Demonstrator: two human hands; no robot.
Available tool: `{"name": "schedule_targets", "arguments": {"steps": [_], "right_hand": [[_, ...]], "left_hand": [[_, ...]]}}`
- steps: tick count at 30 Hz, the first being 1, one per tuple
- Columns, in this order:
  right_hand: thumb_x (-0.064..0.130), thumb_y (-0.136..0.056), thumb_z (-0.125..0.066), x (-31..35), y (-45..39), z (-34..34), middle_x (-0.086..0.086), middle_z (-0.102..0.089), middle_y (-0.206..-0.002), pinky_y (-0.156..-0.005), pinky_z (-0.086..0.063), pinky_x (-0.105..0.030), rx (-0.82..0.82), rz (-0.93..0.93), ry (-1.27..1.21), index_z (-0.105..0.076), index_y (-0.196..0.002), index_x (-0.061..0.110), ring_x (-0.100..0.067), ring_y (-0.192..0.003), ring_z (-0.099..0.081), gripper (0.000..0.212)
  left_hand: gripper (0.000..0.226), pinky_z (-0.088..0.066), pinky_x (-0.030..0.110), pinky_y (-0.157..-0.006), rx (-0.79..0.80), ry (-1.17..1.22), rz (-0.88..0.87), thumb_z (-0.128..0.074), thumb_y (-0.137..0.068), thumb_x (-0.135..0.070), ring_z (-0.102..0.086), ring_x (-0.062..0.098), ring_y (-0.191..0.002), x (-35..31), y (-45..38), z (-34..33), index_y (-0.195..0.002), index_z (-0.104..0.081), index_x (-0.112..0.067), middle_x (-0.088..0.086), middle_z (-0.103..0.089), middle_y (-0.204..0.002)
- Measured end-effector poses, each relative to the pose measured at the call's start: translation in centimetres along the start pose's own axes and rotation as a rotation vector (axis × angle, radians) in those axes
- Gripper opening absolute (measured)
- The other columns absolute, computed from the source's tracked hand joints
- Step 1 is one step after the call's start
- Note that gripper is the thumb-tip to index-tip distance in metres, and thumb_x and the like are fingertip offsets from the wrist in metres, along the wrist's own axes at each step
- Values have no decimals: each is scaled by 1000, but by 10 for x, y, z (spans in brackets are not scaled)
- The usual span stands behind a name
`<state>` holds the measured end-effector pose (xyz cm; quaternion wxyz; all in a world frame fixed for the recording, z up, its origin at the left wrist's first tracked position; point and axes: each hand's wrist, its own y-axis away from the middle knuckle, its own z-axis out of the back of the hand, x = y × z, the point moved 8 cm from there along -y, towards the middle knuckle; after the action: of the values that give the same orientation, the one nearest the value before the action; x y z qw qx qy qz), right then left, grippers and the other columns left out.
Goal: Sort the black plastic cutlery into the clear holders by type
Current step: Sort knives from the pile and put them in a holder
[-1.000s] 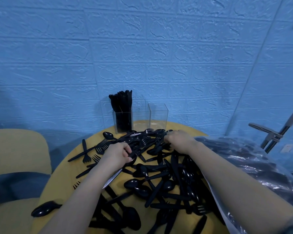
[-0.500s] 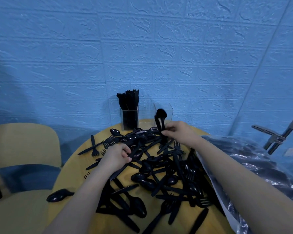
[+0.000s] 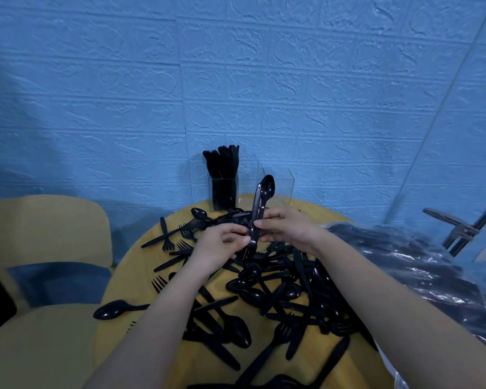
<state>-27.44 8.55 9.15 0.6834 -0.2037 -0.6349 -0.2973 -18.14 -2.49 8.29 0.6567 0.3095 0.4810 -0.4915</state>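
Gathering spoons (image 3: 266,186), the right hand (image 3: 288,227) and left hand (image 3: 225,242) both pinch the upright handles. Next, likely, dropping them into 1 empty clear holder (image 3: 285,186).

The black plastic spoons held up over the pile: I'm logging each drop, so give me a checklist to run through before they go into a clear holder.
1. Black plastic spoons held upright, bowl up: ok.
2. Both hands grip the bundle, left hand, right hand: ok.
3. Bundle holds spoons only: cannot tell; one bowl shows.
4. Rightmost clear plastic holder looks empty: ok.
5. Left clear holder already full of black cutlery, avoid it: ok.
6. Nothing dangling from the bundle into the black cutlery pile: cannot tell.
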Motion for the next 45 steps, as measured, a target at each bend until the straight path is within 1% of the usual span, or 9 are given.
{"name": "schedule_targets", "arguments": {"steps": [4, 9, 12, 17, 21, 27, 34, 39, 45], "right_hand": [[7, -88, -64, -3, -2, 1, -6, -71, -88, -72, -57, -22, -11, -37, 90, -68, -91, 8, -13, -76, -68, 5], [18, -90, -63, -14, -10, 0, -5, -70, -100, -66, -54, -16, 19, -159, 356, -66, -113, 7, -9, -82, -67, 25], [13, -90, -64, 3, -13, 19, -1, -67, -101, -69, -46, -8, -85, -64, 771, -67, -114, 11, -10, -89, -62, 25], [16, -83, -72, -16, -10, 68, -2, -67, -109, -82, -47, -25, -19, -233, 1309, -68, -109, 16, -19, -100, -61, 26], [16, -84, -71, -46, -9, 65, -5, -59, -120, -82, -51, -32, 153, -316, 1287, -57, -121, 12, -23, -93, -65, 39], [15, -87, -59, -38, -15, 40, 1, -61, -103, -79, -45, -27, 191, -48, 1448, -63, -106, 17, -17, -96, -57, 20], [26, -88, -66, -37, -16, 33, 7, -65, -106, -89, -49, -29, 224, -90, 1093, -67, -114, 21, -13, -96, -62, 27], [13, -89, -63, -19, -19, 74, 4, -64, -94, -77, -40, -21, -90, -69, 1175, -71, -99, 17, -11, -91, -58, 13], [11, -88, -62, -34, -25, 66, 2, -66, -100, -78, -46, -24, -60, -56, 1272, -69, -97, 18, -14, -94, -60, 14]], "left_hand": [[13, -53, 17, -62, -49, -37, 35, -68, -86, -10, -66, 9, -82, 7, -2, 8, -95, -70, -20, -1, -71, -87], [11, -49, 19, -73, -168, -276, 84, -68, -86, -15, -58, 0, -71, 20, -5, 34, -94, -68, -22, -12, -65, -76], [14, -43, 18, -75, -172, -396, 92, -64, -89, -16, -55, 2, -76, 22, -7, 38, -101, -66, -20, -9, -64, -79], [18, -41, 18, -77, -166, -531, 99, -60, -91, -17, -56, 9, -85, 30, -9, 40, -108, -66, -15, 2, -70, -100], [17, -46, 24, -80, -155, -587, 92, -60, -92, -19, -57, 11, -90, 35, -9, 35, -107, -67, -17, -2, -66, -100], [19, -45, 37, -94, -162, -723, -91, -60, -91, -24, -51, 19, -111, 14, -6, 21, -109, -67, -23, -1, -58, -116], [29, -32, 29, -105, 50, -747, -181, -54, -95, -27, -37, 13, -127, 5, -4, -17, -123, -59, -28, -7, -49, -131], [30, -31, 29, -108, 107, -791, -192, -50, -97, -21, -35, 12, -129, 9, -5, -30, -126, -57, -27, -9, -47, -133], [39, -28, 27, -107, 125, -853, -260, -42, -99, -13, -32, 13, -131, 2, -14, -45, -136, -48, -24, -6, -44, -140]]}}
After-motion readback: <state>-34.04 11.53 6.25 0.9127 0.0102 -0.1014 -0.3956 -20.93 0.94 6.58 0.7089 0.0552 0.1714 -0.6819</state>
